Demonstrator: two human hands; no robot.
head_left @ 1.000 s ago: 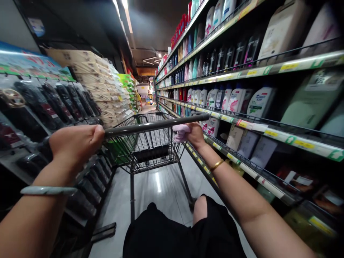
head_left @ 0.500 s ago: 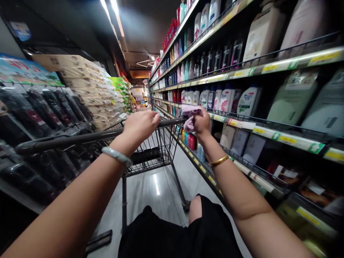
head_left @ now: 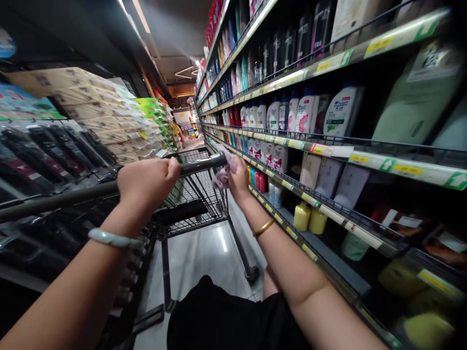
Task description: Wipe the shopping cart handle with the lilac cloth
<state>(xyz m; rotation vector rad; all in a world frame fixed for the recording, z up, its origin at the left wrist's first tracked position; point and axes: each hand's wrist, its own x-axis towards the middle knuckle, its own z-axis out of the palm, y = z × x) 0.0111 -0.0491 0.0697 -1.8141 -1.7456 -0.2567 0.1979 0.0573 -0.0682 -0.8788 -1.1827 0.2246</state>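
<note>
My left hand (head_left: 146, 182) is closed around the dark handle bar (head_left: 199, 165) of a shopping cart (head_left: 193, 194); a pale green bangle sits on that wrist. At the bar's right end, my right hand (head_left: 239, 181) grips a crumpled light purple cloth (head_left: 223, 177), which touches the end of the bar. A gold bracelet is on the right wrist. The wire basket stands in front of my hands, with a dark panel on its near side.
Shelves with shampoo bottles (head_left: 341, 112) and price rails (head_left: 328, 148) run close along the right. Stacked packages (head_left: 91, 104) and hanging black packs (head_left: 47, 150) line the left. The tiled aisle floor (head_left: 204, 253) shows beneath the cart.
Both hands have shifted left in the view. The cloth has moved from beside the bar to around its right end. The shelves appear nearer, and yellow bottles now show low on the right.
</note>
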